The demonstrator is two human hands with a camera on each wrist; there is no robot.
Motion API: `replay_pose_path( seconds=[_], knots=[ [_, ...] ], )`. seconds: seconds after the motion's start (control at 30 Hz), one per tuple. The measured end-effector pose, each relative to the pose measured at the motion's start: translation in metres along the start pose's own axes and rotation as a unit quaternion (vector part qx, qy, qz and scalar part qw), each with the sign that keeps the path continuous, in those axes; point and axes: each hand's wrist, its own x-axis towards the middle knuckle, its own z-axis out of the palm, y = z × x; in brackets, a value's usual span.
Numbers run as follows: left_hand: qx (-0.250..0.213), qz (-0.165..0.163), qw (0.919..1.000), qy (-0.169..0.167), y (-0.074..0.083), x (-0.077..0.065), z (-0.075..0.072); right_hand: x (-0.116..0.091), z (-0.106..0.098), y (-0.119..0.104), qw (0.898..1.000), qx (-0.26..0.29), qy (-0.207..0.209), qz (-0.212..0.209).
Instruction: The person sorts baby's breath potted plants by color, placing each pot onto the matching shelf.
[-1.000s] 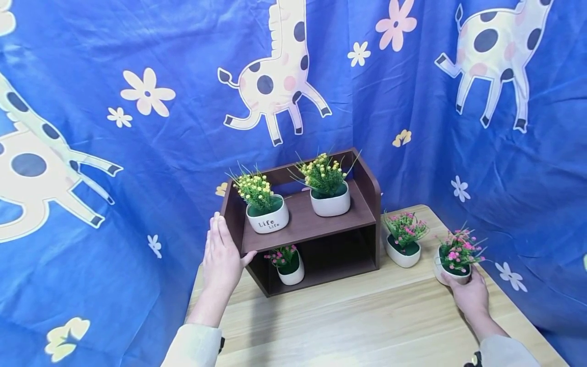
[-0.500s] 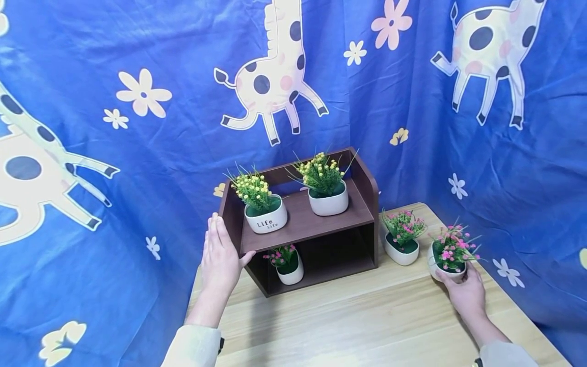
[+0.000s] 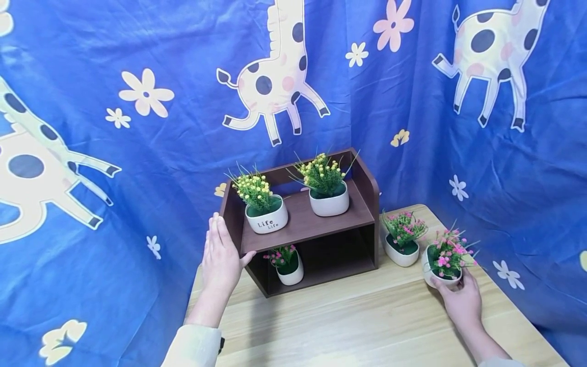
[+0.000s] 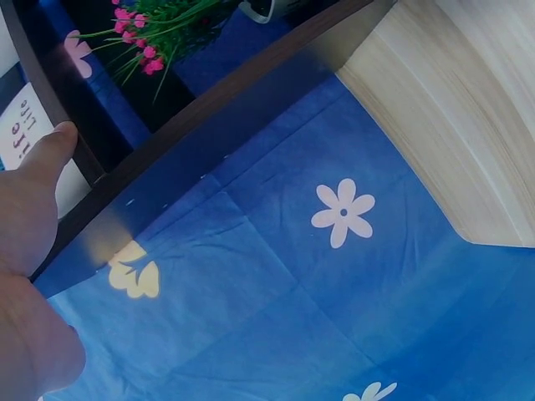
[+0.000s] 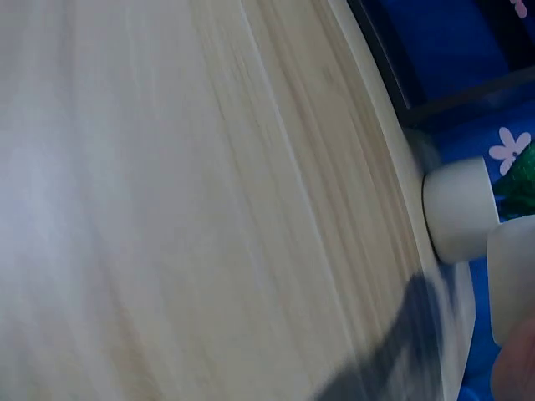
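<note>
A dark brown shelf (image 3: 300, 224) stands on the wood-grain tabletop (image 3: 357, 316) and is the landmark here. The left hand (image 3: 223, 262) lies at the shelf's left side panel, fingers straight and pointing up along its outer face, the thumb reaching out to the shelf's front edge; it grips nothing. Well apart to the right of the shelf, the right hand (image 3: 463, 298) grips the near side of the held plant (image 3: 445, 262), a pink-flowered one in a white pot; whether the pot's base touches the tabletop I cannot tell. Between that plant and the shelf's right side panel stands a second pink-flowered plant (image 3: 404, 239), upright just beside the panel and in the straight path from the right hand to the shelf. On the shelf's upper board, a yellow-flowered plant (image 3: 263, 206) in a pot lettered "Life" sits toward the left end, and another yellow-flowered plant (image 3: 327, 191) sits toward the right. In the shelf's lower compartment, a third pink-flowered plant (image 3: 289, 267) stands near the left wall, partly covered by the upper board. Behind the shelf and to both sides hangs a blue cloth (image 3: 174, 168) printed with giraffes and flowers.
</note>
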Motion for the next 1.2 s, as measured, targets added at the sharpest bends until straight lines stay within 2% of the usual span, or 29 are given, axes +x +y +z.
replay_pose_path(
  seconds=[0.33,0.87,1.2],
  knots=[
    [-0.005,-0.004,0.9999,-0.009,0.001,0.001,0.0,-0.023,0.01,0.004,1.0,0.006,-0.022,-0.001],
    [-0.008,0.001,1.0,0.001,0.0,0.001,0.001,-0.056,0.035,-0.003,0.997,-0.015,-0.044,-0.058],
    [-0.006,-0.001,1.0,-0.002,0.002,0.0,-0.001,-0.077,0.063,-0.003,0.99,-0.034,-0.091,-0.098]
  ],
)
